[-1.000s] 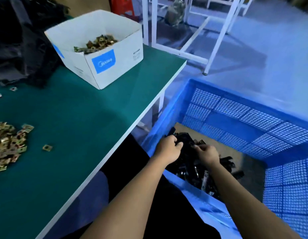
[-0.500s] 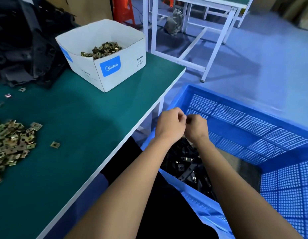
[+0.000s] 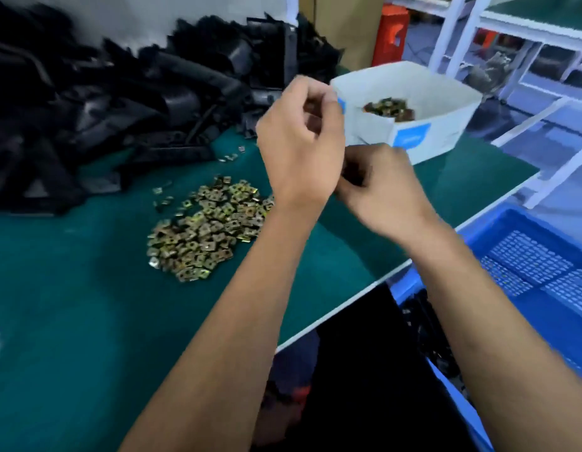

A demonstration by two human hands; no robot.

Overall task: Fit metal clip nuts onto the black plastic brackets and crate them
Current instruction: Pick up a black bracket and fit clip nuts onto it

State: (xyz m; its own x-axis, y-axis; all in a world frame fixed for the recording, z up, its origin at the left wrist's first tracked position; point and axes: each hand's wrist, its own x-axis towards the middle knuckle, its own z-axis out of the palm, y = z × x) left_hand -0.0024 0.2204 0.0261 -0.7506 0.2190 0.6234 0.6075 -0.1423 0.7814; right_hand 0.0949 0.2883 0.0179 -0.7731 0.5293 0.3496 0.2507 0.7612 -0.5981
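Bare skin is all that shows at the fingers: the left hand [image 3: 299,148], at centre frame, has its fingers curled in with thumb and forefinger drawn together, and the right hand [image 3: 381,190], just below and to its right, is curled likewise, the two nearly touching. Motion blur hides whether either pinches anything; I cannot tell, though no bracket shows in them. Outward from the hands, a heap of nuts [image 3: 205,230] lies on the green table [image 3: 71,321] left of centre, a few strays beside it, with more nuts in the white box [image 3: 423,135] at upper right. The pile of brackets [image 3: 103,109] fills the upper left, well apart from the hands. The blue crate [image 3: 527,256] stands off the table edge at lower right, with dark parts, probably finished brackets, just visible at its near side. As a judgement: the nuts are thin stamped metal, light, stiff and springy, likely slick and a little sharp at the edges, so each is best pinched by its flat faces between thumb and forefinger, open mouth leading. The brackets look like rigid moulded plastic, light and tough, and they tangle in the pile; one should be taken by its body, clear of the edge the nut slides onto, and held firm against the push. Neither seems fragile, so dropping them in the crate should do no harm.
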